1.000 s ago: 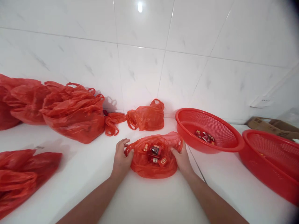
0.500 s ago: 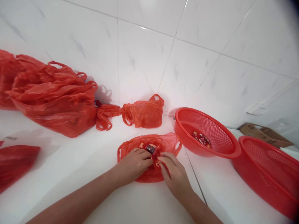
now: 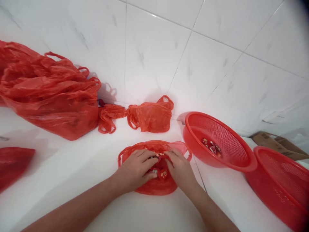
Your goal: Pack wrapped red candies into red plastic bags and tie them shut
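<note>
A thin red plastic bag [image 3: 156, 190] lies spread on the white table, with small red wrapped packets [image 3: 163, 174] in its middle. My left hand [image 3: 134, 169] reaches over the bag from the left. Its thumb and fingers are parted around the packets. From the right comes my right hand [image 3: 182, 169], fingers apart and slightly bent, the tips at the packets. Neither hand has a firm grip on anything that I can see. My fingers partly cover the packets, so some of them are hidden.
At right, a red mesh basket [image 3: 238, 140] holds several small wrapped pieces [image 3: 212, 147]. Beside it stand a second red basket [image 3: 272, 190] and a cardboard box [image 3: 277, 145]. Along the tiled wall sit a small red bag [image 3: 152, 117] and large full red bags [image 3: 58, 103].
My hands have moved apart, and their fingers have opened around the packets. The packet that showed between my fingers now lies among others in the bag. The view has shifted slightly.
</note>
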Motion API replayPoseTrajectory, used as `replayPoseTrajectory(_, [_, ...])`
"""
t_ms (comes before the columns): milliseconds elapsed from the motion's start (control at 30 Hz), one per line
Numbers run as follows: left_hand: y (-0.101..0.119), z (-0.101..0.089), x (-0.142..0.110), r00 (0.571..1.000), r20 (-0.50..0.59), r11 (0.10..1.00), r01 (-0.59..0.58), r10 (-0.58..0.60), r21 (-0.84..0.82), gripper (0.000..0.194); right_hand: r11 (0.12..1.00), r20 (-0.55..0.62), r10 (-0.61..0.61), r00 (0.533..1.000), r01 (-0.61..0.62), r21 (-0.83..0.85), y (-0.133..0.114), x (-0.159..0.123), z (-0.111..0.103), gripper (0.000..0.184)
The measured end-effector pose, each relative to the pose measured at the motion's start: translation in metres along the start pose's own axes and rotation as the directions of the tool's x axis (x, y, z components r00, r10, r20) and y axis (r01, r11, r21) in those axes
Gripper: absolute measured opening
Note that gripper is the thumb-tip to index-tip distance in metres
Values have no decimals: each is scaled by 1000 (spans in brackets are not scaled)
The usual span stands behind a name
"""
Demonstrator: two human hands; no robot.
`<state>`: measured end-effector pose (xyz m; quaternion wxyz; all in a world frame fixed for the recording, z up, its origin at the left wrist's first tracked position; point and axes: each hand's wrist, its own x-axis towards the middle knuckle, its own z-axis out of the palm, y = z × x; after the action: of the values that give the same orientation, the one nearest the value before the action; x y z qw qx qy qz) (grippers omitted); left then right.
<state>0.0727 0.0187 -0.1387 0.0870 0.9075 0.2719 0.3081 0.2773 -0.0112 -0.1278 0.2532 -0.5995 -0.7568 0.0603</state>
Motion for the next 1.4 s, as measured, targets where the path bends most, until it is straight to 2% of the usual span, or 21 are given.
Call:
replayPoseTrajectory(67, [-1, 7, 6, 1000, -23, 999, 13, -12, 42, 41, 1000, 59, 15, 998, -14, -24, 1, 9, 4, 28])
replayPoseTrajectory(200, [-5, 16, 5, 996, 47, 995, 70, -73, 71, 49, 999, 80, 38, 996, -36, -35, 9, 14, 15, 22])
replayPoseTrajectory(333, [-7, 9, -2, 990, 82, 992, 115, -118, 44, 46, 1000, 51, 19, 999, -20, 18, 16, 7, 19, 15])
replayPoseTrajectory(433, [-9, 3, -4, 990, 75, 993, 118, -120, 28, 44, 999, 3, -11, 1000, 11, 44, 16, 3, 17, 19])
replayPoseTrajectory(567, [-10, 1, -3, 990, -10, 990, 142, -142, 19, 41, 999, -76, -18, 997, 22, 47, 8, 0, 12, 22])
replayPoseTrajectory(667, [-7, 2, -4, 980, -106, 985, 172, -171, -2, 50, 994, -69, 9, 998, -1, 108, -3, -4, 10, 23])
replayPoseTrajectory(767, [-4, 5, -6, 975, -121, 981, 180, -188, -72, 55, 981, -33, 20, 999, -13, 194, -15, -10, 10, 24])
replayPoseTrajectory(900, [0, 6, -7, 978, -94, 970, 166, -185, -175, 33, 965, 13, -20, 1000, 16, 261, -23, -15, 12, 20])
replayPoseTrajectory(1067, [4, 4, -7, 989, -57, 968, 123, -138, -218, 10, 947, -7, -121, 993, 117, 298, -24, -17, 13, 20])
replayPoseTrajectory(1167, [4, 1, -8, 989, -66, 973, 114, -130, -201, 9, 938, 1, -130, 992, 122, 323, -20, -15, 9, 25])
replayPoseTrajectory(1267, [1, -2, -8, 985, -78, 975, 138, -154, -174, 7, 944, 2, -62, 998, 58, 326, -12, -12, 4, 31])
replayPoseTrajectory(1400, [-6, -4, -7, 973, -108, 968, 183, -203, -169, 13, 975, 40, -22, 999, 13, 223, -5, -8, 1, 11])
